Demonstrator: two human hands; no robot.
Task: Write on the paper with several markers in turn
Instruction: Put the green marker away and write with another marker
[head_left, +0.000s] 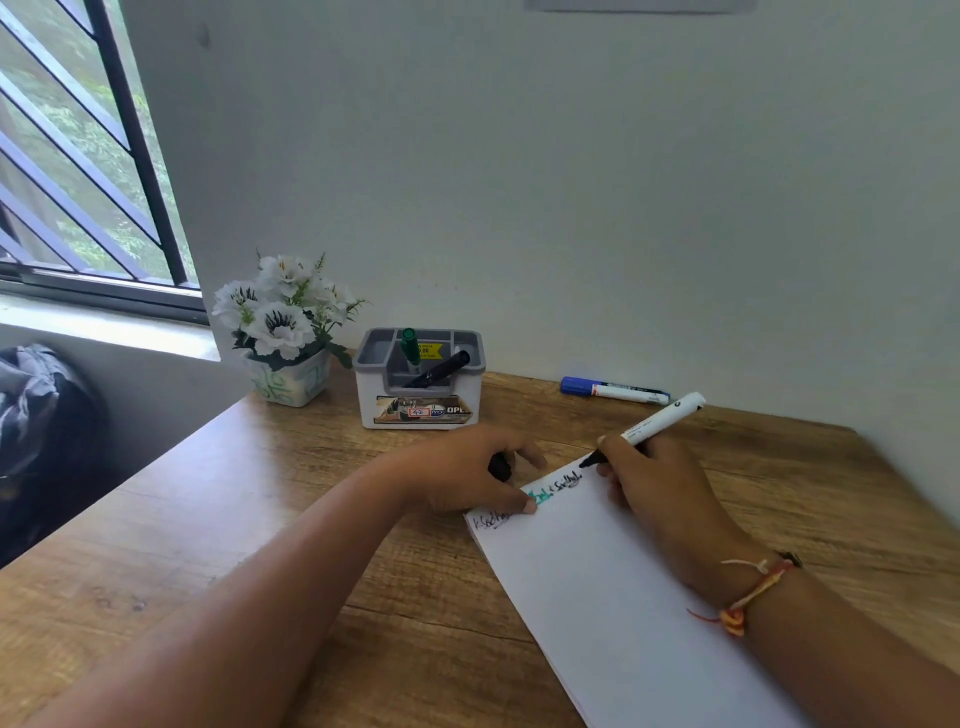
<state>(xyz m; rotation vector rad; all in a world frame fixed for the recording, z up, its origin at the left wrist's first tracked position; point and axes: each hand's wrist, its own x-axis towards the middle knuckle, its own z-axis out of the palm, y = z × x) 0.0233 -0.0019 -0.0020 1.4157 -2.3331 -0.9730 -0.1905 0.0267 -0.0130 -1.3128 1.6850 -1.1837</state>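
Observation:
A white sheet of paper (623, 597) lies on the wooden desk (260, 519), with black and teal writing along its top edge. My right hand (660, 493) grips a white-bodied black marker (654, 423), its tip touching the paper at the end of the black writing. My left hand (467, 470) rests on the paper's top left corner, thumb pressing it down, fingers curled around a black marker cap (500, 466). A grey holder (421, 387) behind holds a green marker (410, 345) and a black marker (441, 369).
A blue-capped marker (613, 389) lies on the desk near the wall at the back right. A pot of white flowers (285, 332) stands left of the holder. A window with bars is at the far left, and a dark bag (36, 415) sits beside the desk.

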